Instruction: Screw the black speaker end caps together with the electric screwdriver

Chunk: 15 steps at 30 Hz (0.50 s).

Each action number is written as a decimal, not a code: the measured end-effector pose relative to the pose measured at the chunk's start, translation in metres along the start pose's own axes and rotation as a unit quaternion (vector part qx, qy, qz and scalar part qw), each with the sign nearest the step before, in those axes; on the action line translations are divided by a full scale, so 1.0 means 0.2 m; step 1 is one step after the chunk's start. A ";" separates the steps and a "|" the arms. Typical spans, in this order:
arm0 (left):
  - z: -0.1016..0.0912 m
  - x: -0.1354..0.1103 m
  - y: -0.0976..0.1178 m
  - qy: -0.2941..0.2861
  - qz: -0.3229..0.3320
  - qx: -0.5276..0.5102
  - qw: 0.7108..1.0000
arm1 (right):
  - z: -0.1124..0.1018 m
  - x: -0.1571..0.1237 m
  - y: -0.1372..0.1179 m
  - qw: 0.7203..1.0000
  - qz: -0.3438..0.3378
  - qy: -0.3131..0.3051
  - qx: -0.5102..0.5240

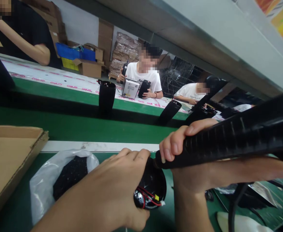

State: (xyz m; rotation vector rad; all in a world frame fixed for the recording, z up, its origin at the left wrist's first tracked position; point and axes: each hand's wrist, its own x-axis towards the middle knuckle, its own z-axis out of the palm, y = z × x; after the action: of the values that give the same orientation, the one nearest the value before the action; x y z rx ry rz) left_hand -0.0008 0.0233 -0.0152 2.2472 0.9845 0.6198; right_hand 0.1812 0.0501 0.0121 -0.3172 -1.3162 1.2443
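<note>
In the head view, a round black speaker housing [151,185] is held on the green bench [18,209], and it serves as the landmark here. Its open end is turned toward the camera, and red and black wires with a small yellow connector [149,197] are seen inside it. The left hand [117,190] is wrapped over the housing's left side, its fingers [134,156] curled closed around the rim. The right hand [180,151] is closed around a black electric screwdriver [228,138], whose ribbed grip is held just above the housing, with the tip end pointed down at the housing's upper edge. Whether the tip touches the housing cannot be told.

Left of the housing, a clear plastic bag [44,187] lies on the bench with a black mesh part [70,175] inside it. Farther left, a flat cardboard box [8,154] is seen; its contents cannot be made out.

Beyond the housing, across the green conveyor belt [78,127], two tall black speaker bodies [107,96] stand upright. Behind them, other people in white shirts [145,79] are seated at the far side, one with a silver device [130,88] in front and a black unit at hand. Cardboard cartons [89,66] are stacked well behind them.
</note>
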 end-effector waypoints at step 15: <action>0.16 0.07 -0.22 0.016 0.018 0.112 0.993 | 0.00 0.04 0.10 0.998 0.053 -0.039 -0.005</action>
State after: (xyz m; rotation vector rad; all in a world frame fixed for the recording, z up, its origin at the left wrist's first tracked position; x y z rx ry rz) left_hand 0.0060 0.0485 -0.0649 2.4617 1.0790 0.5876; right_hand 0.1698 0.0647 0.0003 -0.3538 -1.3876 1.3509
